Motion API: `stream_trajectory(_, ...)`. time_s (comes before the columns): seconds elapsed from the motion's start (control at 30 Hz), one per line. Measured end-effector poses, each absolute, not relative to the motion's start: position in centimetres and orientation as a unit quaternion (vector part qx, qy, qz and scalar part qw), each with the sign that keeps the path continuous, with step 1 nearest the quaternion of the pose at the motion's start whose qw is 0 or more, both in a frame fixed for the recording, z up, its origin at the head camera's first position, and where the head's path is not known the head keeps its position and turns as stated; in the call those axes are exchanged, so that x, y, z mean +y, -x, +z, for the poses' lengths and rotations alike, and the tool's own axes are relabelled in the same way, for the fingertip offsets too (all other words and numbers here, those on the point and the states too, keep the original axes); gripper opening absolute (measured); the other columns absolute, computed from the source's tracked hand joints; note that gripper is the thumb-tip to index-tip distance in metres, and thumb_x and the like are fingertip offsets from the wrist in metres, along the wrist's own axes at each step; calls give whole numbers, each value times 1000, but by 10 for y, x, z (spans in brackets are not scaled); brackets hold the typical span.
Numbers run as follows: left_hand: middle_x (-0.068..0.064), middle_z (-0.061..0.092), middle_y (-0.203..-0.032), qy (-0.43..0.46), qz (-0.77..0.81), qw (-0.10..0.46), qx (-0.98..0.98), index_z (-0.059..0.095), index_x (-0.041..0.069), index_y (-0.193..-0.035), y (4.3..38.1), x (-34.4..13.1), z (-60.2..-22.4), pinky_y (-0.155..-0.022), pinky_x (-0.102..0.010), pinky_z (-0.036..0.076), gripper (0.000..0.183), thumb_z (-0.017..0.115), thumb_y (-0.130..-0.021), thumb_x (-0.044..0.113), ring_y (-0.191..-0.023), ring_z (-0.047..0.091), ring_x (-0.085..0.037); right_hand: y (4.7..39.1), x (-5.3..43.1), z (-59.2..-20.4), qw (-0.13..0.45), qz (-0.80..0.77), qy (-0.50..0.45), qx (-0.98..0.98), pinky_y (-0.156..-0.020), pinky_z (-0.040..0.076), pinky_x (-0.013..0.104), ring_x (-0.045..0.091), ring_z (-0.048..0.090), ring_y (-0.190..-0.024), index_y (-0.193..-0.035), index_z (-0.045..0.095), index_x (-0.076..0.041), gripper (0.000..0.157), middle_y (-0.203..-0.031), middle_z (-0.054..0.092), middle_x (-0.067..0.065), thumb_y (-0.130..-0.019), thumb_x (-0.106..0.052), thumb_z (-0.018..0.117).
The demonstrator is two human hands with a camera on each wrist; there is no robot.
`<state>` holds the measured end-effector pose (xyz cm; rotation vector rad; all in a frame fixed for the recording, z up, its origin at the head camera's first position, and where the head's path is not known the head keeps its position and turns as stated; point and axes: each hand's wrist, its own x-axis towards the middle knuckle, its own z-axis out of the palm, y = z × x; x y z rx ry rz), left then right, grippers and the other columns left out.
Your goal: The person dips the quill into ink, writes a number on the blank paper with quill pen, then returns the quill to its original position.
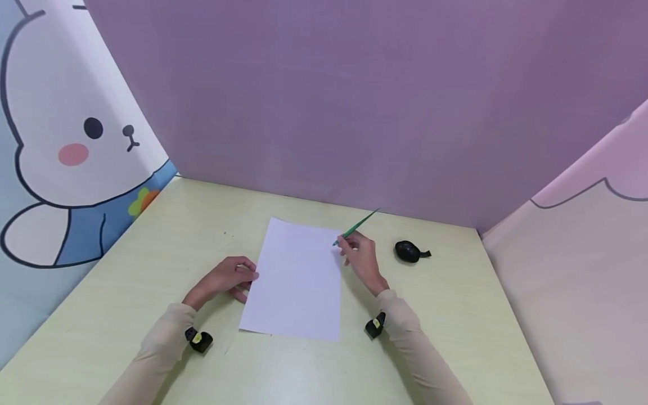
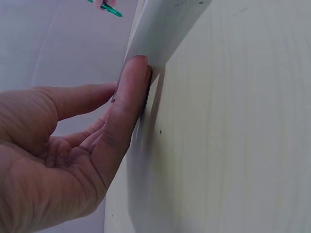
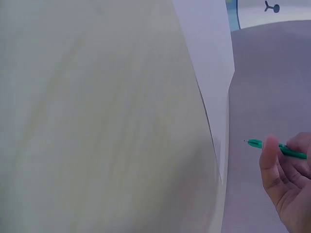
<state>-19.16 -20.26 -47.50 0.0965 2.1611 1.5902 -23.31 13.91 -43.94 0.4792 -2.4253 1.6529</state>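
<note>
Smooth matt paper sheet (image 1: 296,281), plastic-looking green pen (image 1: 360,224), wood-grained tabletop (image 1: 471,320).

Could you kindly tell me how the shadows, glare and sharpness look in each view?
Head view: soft shadows on the table beside the sleeves, with a pale sheen below the paper; left wrist view: a darker shadow on the table beside the left hand; right wrist view: table grain soft and blurred, a broad dim shadow low in the picture.

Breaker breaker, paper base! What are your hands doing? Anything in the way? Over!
Left hand pinches white paper by its left edge. Right hand grips green pen. Black object clear of the paper, off right.
</note>
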Motion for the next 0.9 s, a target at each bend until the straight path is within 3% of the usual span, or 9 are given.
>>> stream_trajectory(0.13,-13,75,-89,-36,576,227,784,58,-9,-119,193,-202,-477,-62,-41,67,24,63,-103,9,-76,74,-22,237,139,-442,68,553,-164,-814,-58,59,63,55,66,-79,-109,68,19,18,-97,68,39,-103,2,62)
stream_trajectory(0.33,-14,75,-90,-28,578,231,782,58,-9,-120,192,-197,-475,-64,-40,68,25,63,-103,9,-77,74,-23,257,145,-470,66,547,-151,-820,-50,62,43,46,69,-74,-107,73,9,18,-89,72,30,-102,-7,67)
stream_trajectory(0.5,-16,75,-91,-21,577,231,783,59,-9,-119,193,-196,-474,-63,-39,67,24,63,-103,9,-77,74,-23,257,142,-467,57,542,-144,-826,-48,61,31,45,69,-73,-104,74,10,18,-88,72,29,-103,-7,67)
stream_trajectory(0.9,-14,74,-89,-17,567,225,792,61,-9,-118,194,-193,-477,-63,-39,67,23,63,-103,8,-75,74,-22,261,140,-468,42,531,-135,-836,-50,62,32,40,70,-68,-103,73,11,16,-91,73,28,-100,-3,68)
